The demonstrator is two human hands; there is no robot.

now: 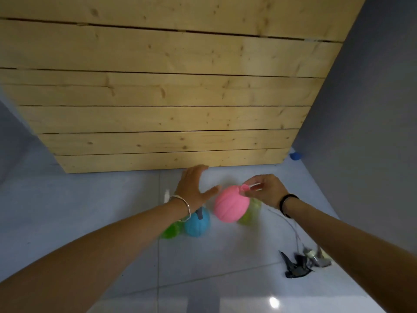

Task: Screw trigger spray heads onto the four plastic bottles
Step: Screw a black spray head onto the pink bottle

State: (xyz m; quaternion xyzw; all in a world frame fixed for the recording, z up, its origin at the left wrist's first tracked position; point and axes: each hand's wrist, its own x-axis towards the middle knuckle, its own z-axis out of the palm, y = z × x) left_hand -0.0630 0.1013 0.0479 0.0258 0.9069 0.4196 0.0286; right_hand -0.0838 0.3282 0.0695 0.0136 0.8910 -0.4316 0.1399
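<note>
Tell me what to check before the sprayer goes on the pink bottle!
1. Pink bottle held: ok, the right hand pinches its neck.
2. Neck open, no head on: ok.
3. Left hand free: ok, open and empty.
4. Spray heads nearby: ok, lying on the floor to the right.
5. Bottle upright: not ok, tilted in the air.
6. Threads clean: cannot tell.

dim, soft indoor light | ceiling-lamp glare on floor tiles [274, 302]; motion blur throughout; wide-angle bending at edges
</note>
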